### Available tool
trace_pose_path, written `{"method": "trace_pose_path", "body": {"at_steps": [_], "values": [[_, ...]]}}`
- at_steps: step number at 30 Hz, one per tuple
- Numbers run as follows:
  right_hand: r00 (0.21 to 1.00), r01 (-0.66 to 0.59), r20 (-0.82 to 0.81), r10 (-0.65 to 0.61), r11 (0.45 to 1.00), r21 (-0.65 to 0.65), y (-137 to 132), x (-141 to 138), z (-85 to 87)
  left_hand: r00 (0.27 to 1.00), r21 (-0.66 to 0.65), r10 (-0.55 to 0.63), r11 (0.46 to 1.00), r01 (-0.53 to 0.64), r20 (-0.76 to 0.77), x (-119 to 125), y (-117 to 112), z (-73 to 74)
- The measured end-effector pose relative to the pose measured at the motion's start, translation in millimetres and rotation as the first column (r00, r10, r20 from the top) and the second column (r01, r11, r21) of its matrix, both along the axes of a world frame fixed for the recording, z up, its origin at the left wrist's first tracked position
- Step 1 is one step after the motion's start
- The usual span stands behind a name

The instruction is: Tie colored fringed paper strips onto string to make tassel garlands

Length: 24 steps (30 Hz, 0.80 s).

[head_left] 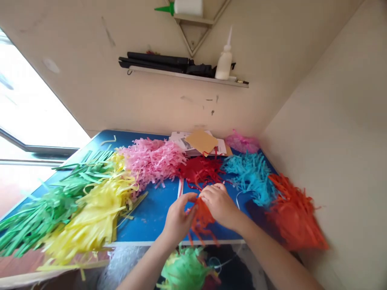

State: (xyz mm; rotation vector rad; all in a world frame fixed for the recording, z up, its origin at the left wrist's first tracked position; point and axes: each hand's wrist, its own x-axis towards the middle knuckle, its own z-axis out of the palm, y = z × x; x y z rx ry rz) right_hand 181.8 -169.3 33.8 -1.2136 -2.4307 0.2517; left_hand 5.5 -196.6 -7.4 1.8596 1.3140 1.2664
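Observation:
Both my hands meet over the front of the blue table, pinching a small orange-red fringed paper tassel. My left hand grips its left side with thumb and fingers closed. My right hand closes over its top from the right. The tassel's cut strips hang down towards the table's front edge. A thin white wire or string loop lies just right of my right hand.
Piles of fringed paper cover the table: green, yellow, pink, red, turquoise, orange, magenta. Card and papers lie at the back. A wall shelf holds a glue bottle. A green tassel sits below the table edge.

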Motion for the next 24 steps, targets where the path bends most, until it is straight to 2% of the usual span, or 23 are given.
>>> {"method": "trace_pose_path", "body": {"at_steps": [3, 7, 9, 11, 13, 15, 17, 19, 21, 22, 24], "values": [[0.996, 0.029, -0.091, -0.023, 0.998, 0.058, -8.2, -2.3, -3.7, 0.992, -0.183, -0.004, 0.983, 0.027, 0.126, -4.4, 2.7, -5.7], [0.951, 0.243, -0.242, -0.192, 0.948, 0.204, -28.9, -16.7, -17.9, 0.927, -0.376, 0.151, 0.926, -0.012, 0.343, -2.9, 8.9, -3.7], [0.938, 0.279, -0.259, -0.229, 0.944, 0.176, -34.4, -23.4, -26.7, 0.885, -0.432, 0.179, 0.901, 0.029, 0.43, -2.3, 9.8, -3.8], [0.94, 0.25, -0.26, -0.219, 0.964, 0.093, -32.3, -23.9, -31.4, 0.882, -0.451, 0.165, 0.891, 0.058, 0.44, -5.3, 9.2, -5.6], [0.947, 0.168, -0.274, -0.169, 0.985, -0.028, -23.1, -16.7, -29.9, 0.919, -0.43, 0.106, 0.9, 0.074, 0.38, -13.7, 8.1, -7.3], [0.949, 0.034, -0.302, -0.086, 0.984, -0.175, -9.9, -4.3, -23.2, 0.959, -0.392, 0.008, 0.913, 0.108, 0.284, -25.2, 7.5, -6.6], [0.947, -0.085, -0.321, -0.011, 0.955, -0.283, 2.2, 8.8, -13.6, 0.99, -0.322, -0.088, 0.939, 0.119, 0.108, -35.2, 8.2, -2.5], [0.953, -0.16, -0.297, 0.059, 0.931, -0.328, 7.6, 18.0, -2.4, 0.984, -0.166, -0.114, 0.982, 0.091, -0.139, -39.1, 10.0, 2.9], [0.963, -0.082, -0.27, 0.007, 0.96, -0.268, 1.1, 20.3, 8.7, 0.946, 0.017, -0.091, 0.995, 0.101, -0.312, -36.0, 12.9, 5.6], [0.955, 0.02, -0.287, -0.077, 0.98, -0.198, -7.1, 18.1, 13.1, 0.937, 0.076, -0.081, 0.991, 0.113, -0.34, -32.7, 14.5, 5.0], [0.885, 0.217, -0.405, -0.228, 0.973, -0.075, -30.6, 6.5, 16.1, 0.946, 0.104, -0.056, 0.99, 0.094, -0.32, -26.3, 17.9, -0.4]]}}
